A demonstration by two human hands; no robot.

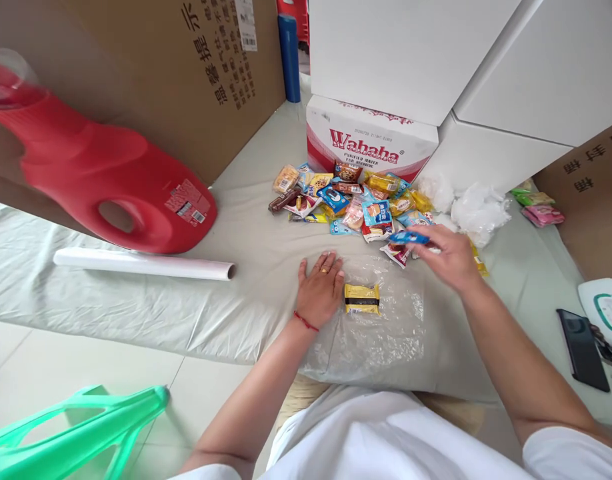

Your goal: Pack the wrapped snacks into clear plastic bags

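My right hand [451, 259] pinches a small, shiny blue plastic packet [409, 237] between thumb and fingers, at the five o'clock edge of a heap of colourful wrapped snacks [333, 199]. My left hand [322, 288] lies palm down, fingers slightly spread and holding nothing, at the nine o'clock edge of a clear, crinkled plastic sheet [396, 330]. On that sheet, just beside my left hand at three o'clock, lies a rectangular yellow packet with a black band [362, 299]. A white-and-red cardboard box [371, 140] stands at the heap's one o'clock.
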